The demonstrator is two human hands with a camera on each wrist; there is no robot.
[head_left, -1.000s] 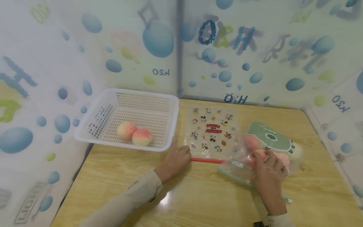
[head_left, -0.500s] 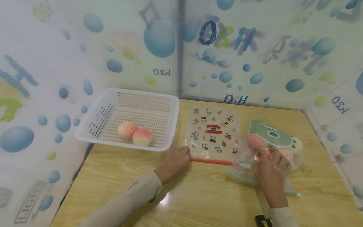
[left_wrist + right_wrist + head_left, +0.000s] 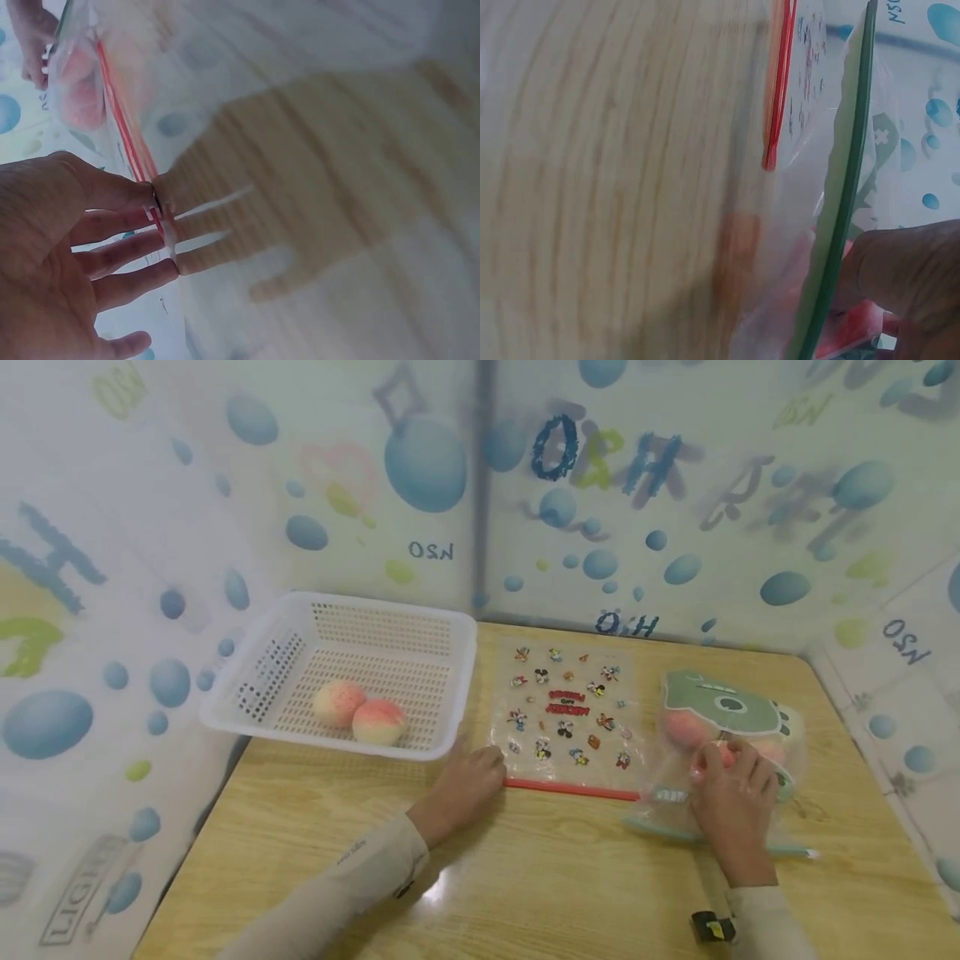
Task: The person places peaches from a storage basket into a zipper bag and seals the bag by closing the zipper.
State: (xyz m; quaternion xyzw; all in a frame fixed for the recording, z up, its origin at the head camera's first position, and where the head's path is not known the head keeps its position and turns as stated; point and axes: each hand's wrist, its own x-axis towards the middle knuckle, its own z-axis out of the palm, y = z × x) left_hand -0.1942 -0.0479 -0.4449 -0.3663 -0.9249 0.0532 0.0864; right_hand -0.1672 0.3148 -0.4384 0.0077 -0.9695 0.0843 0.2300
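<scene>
A flat clear zip bag (image 3: 558, 693) with small cartoon prints lies mid-table, its red zip edge (image 3: 570, 788) towards me. My left hand (image 3: 459, 785) pinches the left end of that zip between thumb and fingers, as the left wrist view shows. To the right lies a second clear zip bag (image 3: 723, 706) with a green cartoon face and a green zip strip (image 3: 847, 169). Several pink-and-cream peaches (image 3: 686, 727) fill it. My right hand (image 3: 735, 797) grips this bag from above, fingers curled over a peach under the film.
At the left back stands a white perforated basket (image 3: 337, 747) with two peaches (image 3: 339, 703) inside. Printed wall panels (image 3: 637, 527) close in behind the wooden table (image 3: 525, 877) and on both sides. A small black device (image 3: 711, 927) sits by the right sleeve.
My right hand has slid the peach-filled bag to the right, so more of the red zip shows. My left hand has stayed on the zip's end.
</scene>
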